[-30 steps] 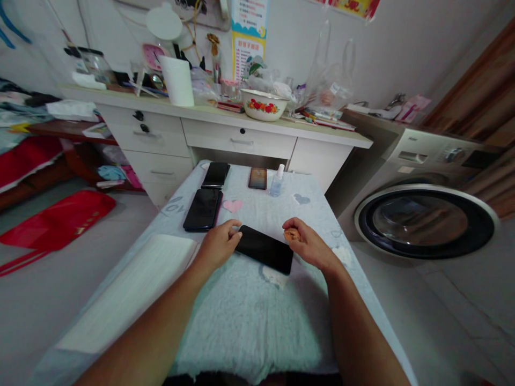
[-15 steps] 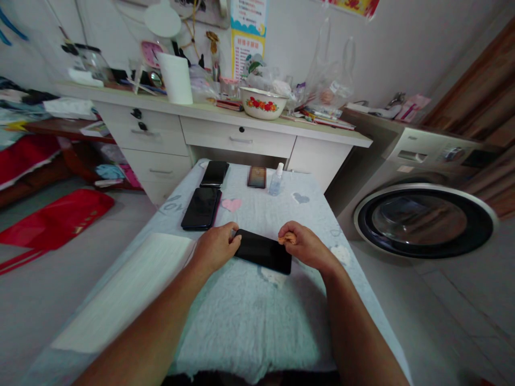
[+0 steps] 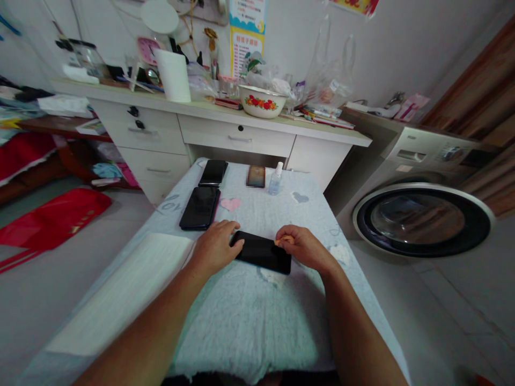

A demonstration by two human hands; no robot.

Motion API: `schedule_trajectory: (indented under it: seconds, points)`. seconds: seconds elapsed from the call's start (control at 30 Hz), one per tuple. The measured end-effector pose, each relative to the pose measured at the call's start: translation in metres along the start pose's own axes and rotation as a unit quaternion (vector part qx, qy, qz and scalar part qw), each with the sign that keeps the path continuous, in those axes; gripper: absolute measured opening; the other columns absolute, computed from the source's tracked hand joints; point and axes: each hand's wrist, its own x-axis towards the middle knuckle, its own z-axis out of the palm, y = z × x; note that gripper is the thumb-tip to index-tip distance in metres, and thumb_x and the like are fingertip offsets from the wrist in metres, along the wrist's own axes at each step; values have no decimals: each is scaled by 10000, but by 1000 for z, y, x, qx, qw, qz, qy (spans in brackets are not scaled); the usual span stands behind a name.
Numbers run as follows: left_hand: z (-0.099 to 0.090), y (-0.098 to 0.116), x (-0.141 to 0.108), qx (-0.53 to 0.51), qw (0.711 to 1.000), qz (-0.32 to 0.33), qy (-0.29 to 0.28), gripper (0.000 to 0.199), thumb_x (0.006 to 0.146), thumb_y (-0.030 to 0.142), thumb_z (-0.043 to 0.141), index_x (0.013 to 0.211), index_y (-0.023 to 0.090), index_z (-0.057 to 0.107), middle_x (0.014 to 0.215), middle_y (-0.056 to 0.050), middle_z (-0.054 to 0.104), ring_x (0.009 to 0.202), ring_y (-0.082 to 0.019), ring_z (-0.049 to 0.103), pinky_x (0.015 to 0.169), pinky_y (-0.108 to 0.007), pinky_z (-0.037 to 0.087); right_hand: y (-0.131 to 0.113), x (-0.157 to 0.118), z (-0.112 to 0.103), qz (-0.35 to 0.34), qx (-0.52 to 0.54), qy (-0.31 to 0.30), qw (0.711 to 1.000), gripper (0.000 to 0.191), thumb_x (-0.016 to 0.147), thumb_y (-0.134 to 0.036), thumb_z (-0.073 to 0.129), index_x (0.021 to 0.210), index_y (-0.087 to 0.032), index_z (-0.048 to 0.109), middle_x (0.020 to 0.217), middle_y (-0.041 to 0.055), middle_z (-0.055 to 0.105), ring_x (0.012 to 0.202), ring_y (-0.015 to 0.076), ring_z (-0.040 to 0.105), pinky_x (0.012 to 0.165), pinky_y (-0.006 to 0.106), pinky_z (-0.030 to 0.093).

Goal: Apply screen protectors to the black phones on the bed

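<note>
Lying beside the left forearm: a white sheet [image 3: 124, 292], paper or cloth, cannot tell, on the cloth-covered worktop [image 3: 257, 332]. Just ahead, between the hands: a black phone [image 3: 261, 253], flat, glossy face up, slanting from left hand to right. Left hand [image 3: 217, 246] touches its left end, thumb over the edge, fingers by the far corner; cannot tell whether it grips or only steadies. Right hand [image 3: 301, 244] is closed around a crumpled orange cloth [image 3: 286, 239] at the phone's right end.

Handling, by judgement: phone light, stiff, slick on the face, glass likely to crack if dropped. Best held by the long side edges, or pinned at the left end. Orange cloth looks soft, weightless; bunch it in the fingertips.

Beyond the left hand: a dark phone [image 3: 200, 208], then a second dark device [image 3: 213, 172]. Well ahead, between the hands: a small patterned item [image 3: 256, 176], blurred, and a clear spray bottle [image 3: 276, 179] just right of it.
</note>
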Motion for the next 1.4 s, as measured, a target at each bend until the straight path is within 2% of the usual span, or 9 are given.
schedule_trajectory:
  seconds: [0.07,0.2,0.27,0.43,0.57,0.83,1.0,1.23,1.4]
  points:
    - [-1,-1,-1,-22,999,33,-19,464,761,405,585,1161,172,554,1171,-88,613,1102,-251,520,981,-365,391,-1,1,-1,-1,-24,16,1000,61,821,-205,554,850,-200,608,748,-13,615,671,109,538,611,216,370]
    - [-4,-4,-5,-48,990,69,-111,806,615,453,699,1326,182,433,1363,-90,475,1217,-291,412,1044,-401,357,-2,1,-4,-4,-89,39,995,81,796,-173,562,866,-201,590,774,-5,628,693,120,546,618,224,364]
    - [-4,-6,-7,-47,987,73,-132,866,588,423,708,1358,185,392,1400,-89,429,1236,-298,383,1063,-413,336,-2,1,-5,-7,-108,41,993,91,783,-153,558,853,-199,595,779,-1,631,700,123,549,628,228,367]
    - [-2,-8,-6,-43,988,87,-118,748,630,330,639,1330,183,421,1343,-81,466,1183,-273,412,1042,-382,351,-1,2,-4,-29,-123,51,991,137,773,-117,546,856,-196,620,853,17,640,767,132,559,690,239,389]
    - [-1,-8,-3,-32,990,100,-98,691,618,347,651,1270,191,485,1243,-76,518,1117,-268,451,1002,-377,376,-1,3,-5,-30,-131,59,989,189,770,-99,539,890,-195,651,908,31,647,825,143,569,740,251,399]
    - [7,-4,0,-28,994,85,-57,707,633,452,668,1267,190,501,1170,-87,544,1066,-278,466,970,-389,385,-1,7,-2,6,-155,100,983,130,845,-239,552,932,-189,634,843,30,654,761,150,568,688,251,383]
    - [14,2,2,-20,997,74,-33,735,652,453,662,1304,176,467,1190,-100,544,1095,-288,453,994,-395,366,6,12,-1,26,-217,142,965,85,844,-216,551,847,-177,627,836,35,630,769,150,544,704,253,362]
    - [15,-1,2,-27,996,73,-38,757,656,501,678,1301,174,454,1235,-109,515,1117,-288,446,996,-394,366,17,15,2,55,-262,180,947,98,855,-209,540,855,-182,634,871,46,578,802,156,527,734,259,354]
    - [15,-6,0,-14,998,33,-43,814,601,576,693,1271,175,462,1221,-122,497,1119,-312,450,982,-414,363,16,16,4,67,-269,166,947,118,864,-199,535,862,-186,653,855,45,582,785,153,529,719,255,354]
